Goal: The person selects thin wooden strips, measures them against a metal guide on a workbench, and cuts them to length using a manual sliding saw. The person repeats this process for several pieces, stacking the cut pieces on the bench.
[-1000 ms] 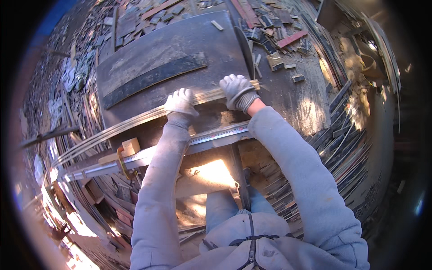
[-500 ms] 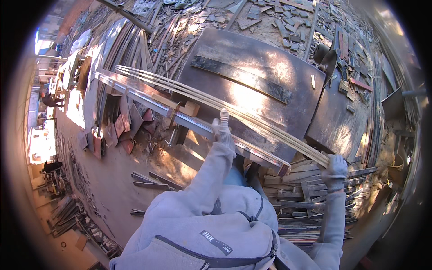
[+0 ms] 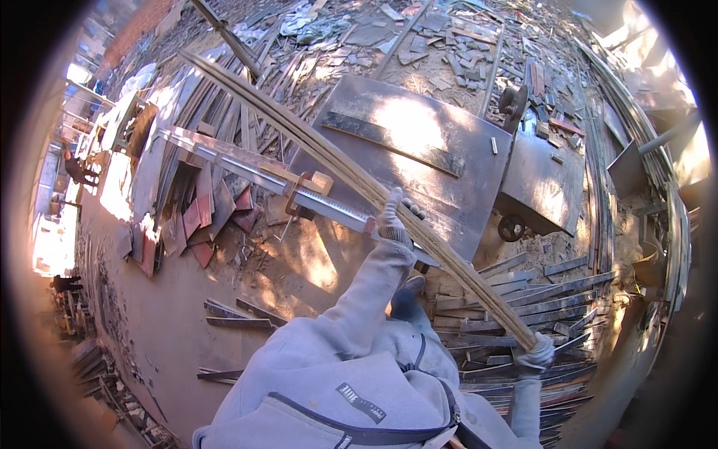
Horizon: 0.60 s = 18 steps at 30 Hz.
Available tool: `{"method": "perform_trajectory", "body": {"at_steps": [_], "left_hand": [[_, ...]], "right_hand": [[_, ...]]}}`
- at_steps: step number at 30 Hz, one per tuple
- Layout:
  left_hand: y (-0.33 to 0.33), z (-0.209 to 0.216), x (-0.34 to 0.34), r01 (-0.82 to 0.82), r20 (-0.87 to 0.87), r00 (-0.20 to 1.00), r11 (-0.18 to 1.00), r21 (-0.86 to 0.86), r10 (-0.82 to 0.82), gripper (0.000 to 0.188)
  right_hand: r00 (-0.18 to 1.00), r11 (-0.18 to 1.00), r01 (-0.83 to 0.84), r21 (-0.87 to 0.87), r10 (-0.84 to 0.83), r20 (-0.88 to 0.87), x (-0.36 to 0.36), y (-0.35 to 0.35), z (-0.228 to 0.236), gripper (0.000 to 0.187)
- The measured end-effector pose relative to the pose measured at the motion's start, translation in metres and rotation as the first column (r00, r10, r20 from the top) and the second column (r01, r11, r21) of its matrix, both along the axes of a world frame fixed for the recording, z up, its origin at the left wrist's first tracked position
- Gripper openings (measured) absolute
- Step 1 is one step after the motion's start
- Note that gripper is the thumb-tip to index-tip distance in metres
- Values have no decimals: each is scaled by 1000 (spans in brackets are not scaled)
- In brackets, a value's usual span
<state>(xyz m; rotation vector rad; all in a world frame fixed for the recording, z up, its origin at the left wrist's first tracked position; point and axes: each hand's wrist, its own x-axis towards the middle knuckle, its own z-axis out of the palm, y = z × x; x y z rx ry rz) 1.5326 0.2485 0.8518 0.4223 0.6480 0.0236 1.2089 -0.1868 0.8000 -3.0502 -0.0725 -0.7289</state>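
A bundle of long, thin wooden strips (image 3: 299, 136) runs slantwise from the far left to the near right, over a metal table (image 3: 359, 168). My gloved left hand (image 3: 395, 218) is closed around the bundle near its middle, with fingertips showing on the far side. At the near end, my gloved right hand (image 3: 536, 352) grips the strips. Beside the table's near edge is a long straight rail with a measuring scale (image 3: 336, 212), partly hidden by my left arm. A clamp (image 3: 298, 194) sits on this rail by a wooden block (image 3: 322, 182).
A dark flat board (image 3: 393, 142) lies on the table. To its right stand a wheel-like machine part (image 3: 513, 105) and a metal box (image 3: 540, 187). Stacked offcuts (image 3: 538, 299) lie at the near right. Reddish boards (image 3: 198, 217) lean at the left, and scraps cover the far ground.
The bundle has turned, its left end swinging away and its right end coming nearer. My right hand has come down with it. My left hand now wraps around the strips.
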Motion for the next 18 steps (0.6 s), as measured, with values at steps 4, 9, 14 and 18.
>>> {"method": "perform_trajectory", "body": {"at_steps": [4, 9, 14, 18], "left_hand": [[52, 63, -13, -1, 192, 978, 920, 393, -81, 25], [115, 132, -18, -225, 382, 909, 576, 786, -166, 35], [156, 159, -74, -264, 319, 878, 195, 945, -357, 50], [175, 138, -133, -399, 256, 813, -181, 899, -524, 56]], "right_hand": [[931, 955, 188, 228, -100, -350, -30, 122, -92, 55], [761, 945, -181, 272, 309, -570, 72, 295, 2, 97], [838, 838, -537, -94, 543, 60, 187, 345, 272, 93], [690, 613, -386, -690, 688, 226, 210, 362, 409, 68]]}}
